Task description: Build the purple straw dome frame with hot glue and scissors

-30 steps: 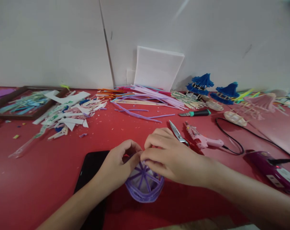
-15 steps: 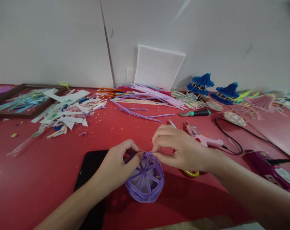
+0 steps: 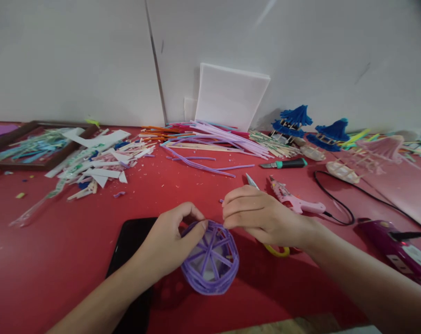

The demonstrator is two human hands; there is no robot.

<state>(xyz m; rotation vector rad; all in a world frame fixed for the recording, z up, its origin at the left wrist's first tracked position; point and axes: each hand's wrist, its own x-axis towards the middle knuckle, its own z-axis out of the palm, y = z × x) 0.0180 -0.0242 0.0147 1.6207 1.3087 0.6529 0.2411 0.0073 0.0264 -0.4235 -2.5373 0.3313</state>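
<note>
A round, spoked frame of purple pipe cleaners [image 3: 210,286] is held over the red table, its spokes meeting in the middle. My left hand [image 3: 172,243] pinches its upper left rim between thumb and fingers. At the upper right of the rim is my right hand [image 3: 262,214], its fingers curled and pressed together; whatever they may hold is hidden. Under that hand lie scissors with a yellow handle [image 3: 279,252], their blades pointing away. A flat black slab like a phone or tablet [image 3: 130,239] rests partly beneath my left forearm.
Behind lie loose pipe cleaners [image 3: 227,134], a cutter knife [image 3: 289,163] and a pink glue gun [image 3: 308,206] with a black cord. A purple power strip [image 3: 391,241] is at right, near small blue-roofed models [image 3: 332,132]. Scraps [image 3: 102,164] and a brown frame [image 3: 50,164] lie left.
My right hand has drawn slightly away from the rim, and its fingers have curled closer together. My left hand keeps its pinch on the purple frame.
</note>
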